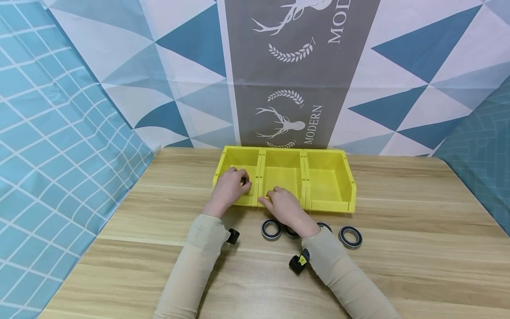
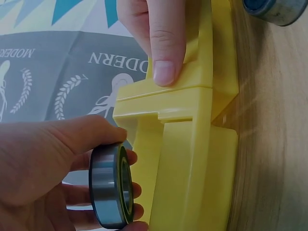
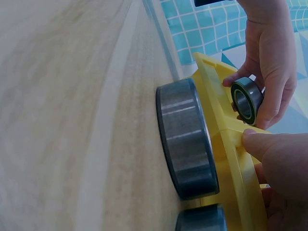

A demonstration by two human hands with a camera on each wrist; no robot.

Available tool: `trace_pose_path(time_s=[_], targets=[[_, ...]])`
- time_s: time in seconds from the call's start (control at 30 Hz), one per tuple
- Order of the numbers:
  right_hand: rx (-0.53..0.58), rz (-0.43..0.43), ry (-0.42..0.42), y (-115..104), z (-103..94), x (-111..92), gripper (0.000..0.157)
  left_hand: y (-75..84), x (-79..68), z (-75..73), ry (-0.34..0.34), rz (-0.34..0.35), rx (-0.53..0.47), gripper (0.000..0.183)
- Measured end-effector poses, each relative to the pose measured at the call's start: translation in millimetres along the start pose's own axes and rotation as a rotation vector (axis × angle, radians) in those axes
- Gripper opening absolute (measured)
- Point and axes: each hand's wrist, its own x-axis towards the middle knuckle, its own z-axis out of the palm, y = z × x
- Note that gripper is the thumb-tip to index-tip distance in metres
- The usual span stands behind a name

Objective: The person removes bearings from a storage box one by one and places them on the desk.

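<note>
My left hand (image 1: 228, 189) is over the front of the left yellow bin (image 1: 243, 155) and pinches a bearing (image 2: 105, 185) between thumb and fingers. The bearing is a steel ring with a dark seal, held on edge close over the bin's opening in the left wrist view. At the middle yellow bin (image 1: 282, 177), my right hand (image 1: 287, 209) grips the front wall. Its thumb (image 3: 262, 144) presses the rim by the divider, while the other fingers reach inside, partly hidden.
Several more bearings lie flat in front of the bins, among them one (image 1: 264, 230) left of my right wrist and one (image 1: 358, 238) to its right. Others are partly covered by the right hand. The right yellow bin (image 1: 327, 184) adjoins the middle one. A patterned backdrop (image 1: 191, 110) rises behind.
</note>
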Motion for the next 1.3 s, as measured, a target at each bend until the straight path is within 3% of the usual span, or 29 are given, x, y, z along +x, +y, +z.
trace_pose_path(time_s=[0.27, 0.93, 1.3], targets=[[0.001, 0.002, 0.004, 0.0, 0.7, 0.3, 0.04, 1.4, -2.4, -3.4, -0.065, 0.006, -0.004, 0.014], [0.005, 0.02, -0.01, 0.3, -2.1, 0.9, 0.039, 2.8, -0.4, -1.0, -0.138, 0.003, 0.0, 0.019], [0.0, 0.01, -0.025, -1.1, -2.2, 0.7, 0.041, 0.6, -8.6, 3.0, -0.129, 0.026, 0.046, 0.021]])
